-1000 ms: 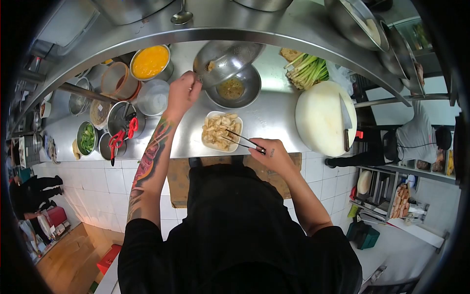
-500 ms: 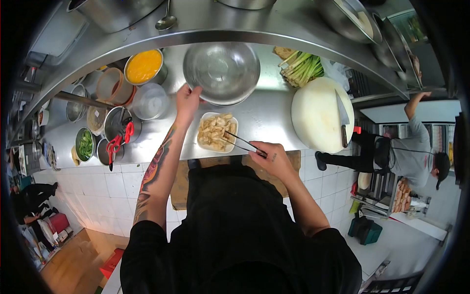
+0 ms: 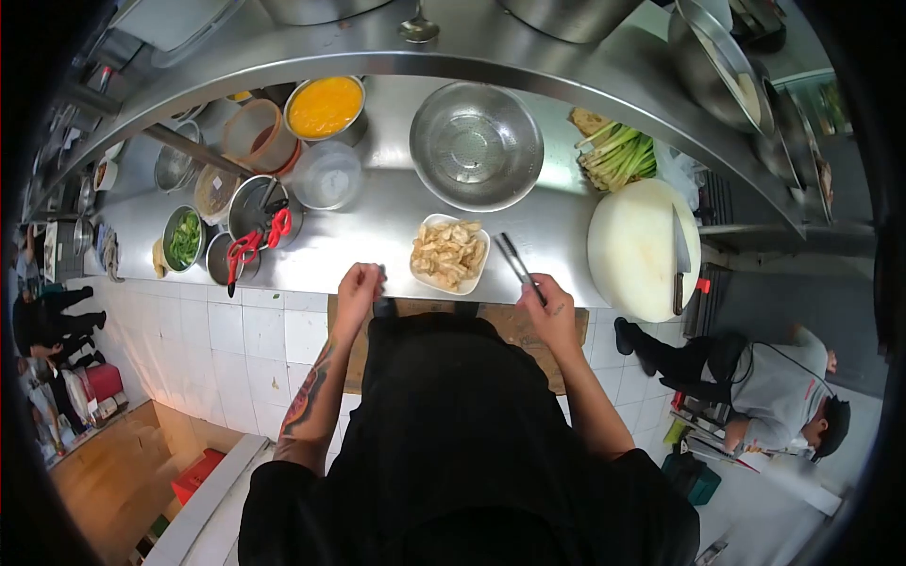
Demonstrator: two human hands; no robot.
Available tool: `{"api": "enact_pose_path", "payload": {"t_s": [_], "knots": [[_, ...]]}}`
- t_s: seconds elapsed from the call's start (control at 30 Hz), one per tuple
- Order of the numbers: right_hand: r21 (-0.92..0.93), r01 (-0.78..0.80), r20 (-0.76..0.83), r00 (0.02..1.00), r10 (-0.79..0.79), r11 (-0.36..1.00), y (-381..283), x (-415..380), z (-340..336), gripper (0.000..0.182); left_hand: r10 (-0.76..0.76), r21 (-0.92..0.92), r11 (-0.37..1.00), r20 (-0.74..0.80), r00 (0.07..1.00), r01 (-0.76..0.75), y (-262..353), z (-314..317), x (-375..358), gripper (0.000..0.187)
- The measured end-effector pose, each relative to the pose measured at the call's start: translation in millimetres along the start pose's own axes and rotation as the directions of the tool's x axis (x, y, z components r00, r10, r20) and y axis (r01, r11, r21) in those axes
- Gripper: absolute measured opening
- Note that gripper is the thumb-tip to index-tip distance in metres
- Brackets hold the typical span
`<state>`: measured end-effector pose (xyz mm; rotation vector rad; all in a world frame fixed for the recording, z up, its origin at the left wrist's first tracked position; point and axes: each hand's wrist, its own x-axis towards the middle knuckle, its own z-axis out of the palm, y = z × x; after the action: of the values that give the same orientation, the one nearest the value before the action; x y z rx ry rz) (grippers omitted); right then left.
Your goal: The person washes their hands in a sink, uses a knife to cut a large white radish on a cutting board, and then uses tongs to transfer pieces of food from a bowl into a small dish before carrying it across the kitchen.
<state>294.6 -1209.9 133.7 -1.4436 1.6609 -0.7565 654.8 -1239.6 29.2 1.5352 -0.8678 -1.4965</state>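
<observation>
My right hand (image 3: 552, 307) is closed around a pair of slim tongs (image 3: 515, 258), tips pointing up and away from me, to the right of a white dish (image 3: 484, 267). Pale brown cooked pieces (image 3: 447, 253), possibly chicken, fill the dish. My left hand (image 3: 357, 294) is curled closed over the counter's front edge, left of the dish and apart from it. A small dark spot shows at its fingertips; what it is, I cannot make out. Behind the dish sits a wide metal bowl (image 3: 477, 146), its inside wet-looking.
Left on the counter stand a pot of yellow-orange liquid (image 3: 326, 107), a clear plastic tub (image 3: 327, 175), red-handled scissors (image 3: 253, 247) and greens in a bowl (image 3: 184, 238). Right are green stalks (image 3: 618, 156) and a round cutting board (image 3: 634, 250) bearing a knife (image 3: 679, 250). A co-worker (image 3: 774, 391) stands right.
My left hand has left the metal bowl's rim and come back toward me. My right hand has lifted the tongs out of the food to the dish's right. The view has shifted.
</observation>
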Motion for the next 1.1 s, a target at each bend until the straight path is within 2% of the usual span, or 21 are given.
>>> {"api": "enact_pose_path", "payload": {"t_s": [0.03,0.07,0.1,0.13,0.2,0.23,0.27,0.3,0.33,0.4,0.53,0.6,0.63,0.73,0.8,0.83,0.87,0.93,1.0,1.07,1.1], "knots": [[0.108,-0.051,-0.039,0.998,0.056,0.993,11.6,1.5,3.5,0.024,0.0,-0.002,1.0,-0.006,1.0,0.0,-1.8,0.0,-7.2,0.03],[0.218,-0.099,-0.071,0.991,0.117,0.971,20.7,2.3,6.1,0.023,0.194,0.166,0.967,0.016,0.981,-0.194,-1.6,5.1,-14.3,0.027],[0.163,-0.125,0.002,0.992,0.127,0.979,28.8,4.2,6.3,0.023,0.371,0.322,0.87,0.07,0.926,-0.373,-0.8,12.2,-20.7,0.028],[0.162,-0.126,0.006,0.992,0.127,0.979,34.4,6.4,13.6,0.023,0.305,0.288,0.896,0.158,0.939,-0.339,20.2,20.7,-28.2,0.043],[0.353,-0.054,-0.049,0.996,0.076,0.934,47.3,13.4,31.7,0.025,0.561,0.378,0.692,0.255,0.787,-0.616,25.0,38.9,-16.3,0.063],[0.371,-0.053,-0.001,0.998,0.057,0.927,58.2,18.2,38.0,0.028,0.562,0.378,0.692,0.254,0.787,-0.615,26.5,48.6,-9.6,0.063],[0.372,-0.052,-0.002,0.998,0.056,0.927,58.8,22.4,44.4,0.028,0.591,0.394,0.646,0.283,0.755,-0.654,27.5,58.1,-2.7,0.071],[0.416,-0.003,-0.048,0.999,0.026,0.909,59.0,26.5,53.5,0.029,0.619,0.408,0.597,0.312,0.72,-0.69,28.0,64.8,0.1,0.08],[0.457,0.046,-0.096,0.995,-0.002,0.888,56.7,30.0,61.0,0.029,0.621,0.407,0.595,0.314,0.718,-0.693,33.2,69.4,-2.5,0.08],[0.477,0.027,-0.09,0.996,0.018,0.878,53.3,34.5,67.9,0.03,0.437,0.707,0.416,0.396,0.808,-0.571,45.5,76.8,-7.8,0.089],[0.54,0.028,-0.063,0.998,0.007,0.841,40.5,31.9,73.4,0.026,0.38,0.762,0.352,0.415,0.827,-0.544,45.0,75.8,-15.0,0.09],[0.565,0.024,-0.057,0.998,0.01,0.825,45.3,27.6,74.1,0.027,0.575,0.499,0.536,0.375,0.728,-0.681,28.1,68.1,-8.3,0.09],[0.565,0.027,-0.059,0.998,0.008,0.825,46.8,24.6,72.9,0.027,0.576,0.499,0.535,0.375,0.726,-0.682,25.6,67.1,-9.3,0.09],[0.47,0.135,-0.156,0.985,-0.069,0.872,50.1,11.6,64.8,0.027,0.597,0.405,0.642,0.269,0.756,-0.651,19.1,63.2,-18.6,0.087],[0.423,0.011,-0.155,0.986,0.06,0.906,51.0,6.0,53.6,0.025,0.496,0.267,0.804,0.189,0.847,-0.531,16.7,59.9,-25.9,0.085],[0.395,0.084,-0.281,0.959,0.033,0.915,58.0,9.9,58.1,0.021,0.494,0.277,0.816,0.121,0.861,-0.507,14.3,59.6,-29.0,0.079],[0.396,0.087,-0.282,0.959,0.031,0.914,65.1,13.6,58.1,0.021,0.496,0.278,0.814,0.122,0.86,-0.51,11.9,58.2,-30.3,0.079],[0.545,0.073,-0.282,0.954,0.101,0.835,75.0,21.0,52.9,0.016,0.255,0.096,0.961,0.044,0.966,-0.258,3.1,51.5,-27.6,0.072],[0.538,0.053,-0.283,0.951,0.121,0.842,69.8,27.3,49.8,0.014,0.285,0.132,0.947,0.072,0.956,-0.292,-18.9,44.7,-16.5,0.067],[0.486,0.123,-0.347,0.936,0.062,0.865,54.2,34.5,47.2,0.012,0.04,0.003,0.999,0.193,0.98,-0.041,-14.5,45.9,-19.2,0.066],[0.49,0.124,-0.343,0.937,0.06,0.863,46.8,37.7,45.5,0.012,0.046,0.002,0.999,0.204,0.978,-0.048,-17.4,48.9,-18.5,0.067]]}}
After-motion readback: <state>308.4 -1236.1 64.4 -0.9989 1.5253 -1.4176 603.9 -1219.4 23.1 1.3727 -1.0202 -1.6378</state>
